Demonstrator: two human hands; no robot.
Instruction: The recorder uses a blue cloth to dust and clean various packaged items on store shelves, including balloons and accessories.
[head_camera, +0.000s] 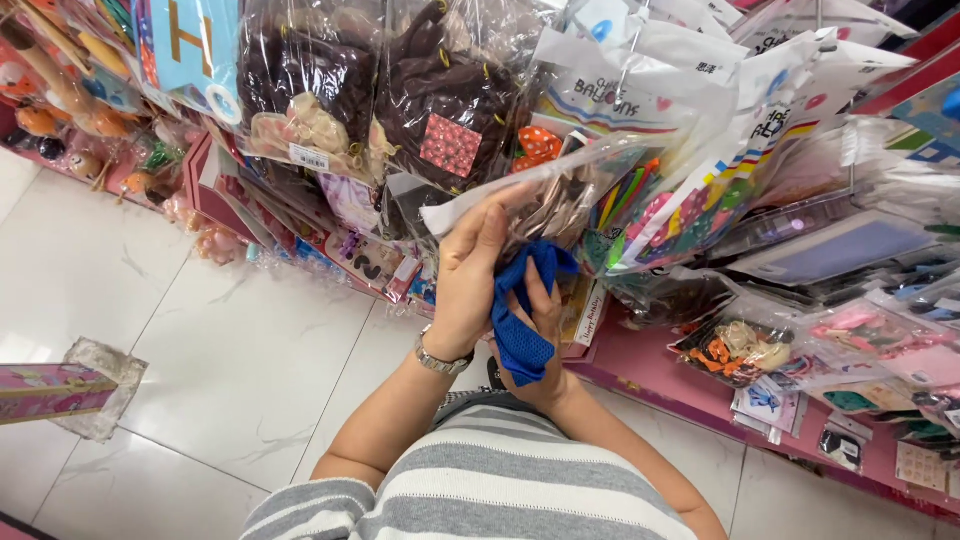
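Blue mesh cloth (520, 335) is sitting bunched between the two hands, just above the striped grey-and-white top (480, 490) of the person wearing the camera. Right hand (538, 335) is curling closed around the cloth from beneath, fingers wrapping its folds. Left hand (470, 280), wearing a silver wristwatch (441, 360), is pressing against the cloth's left side while its fingers are reaching up and pinching the lower edge of a clear plastic packet (560, 195) hanging directly above the cloth. Further above the cloth, two bagged brown plush toys (450, 90) are hanging side by side on the rack. To the right of the cloth, packets of colourful party goods (690, 200) are crowding a pink shelf (640, 365). Left of the cloth and below, white floor tiles (200, 340) are spreading out, with a pink box (50, 390) lying near the frame's left edge.
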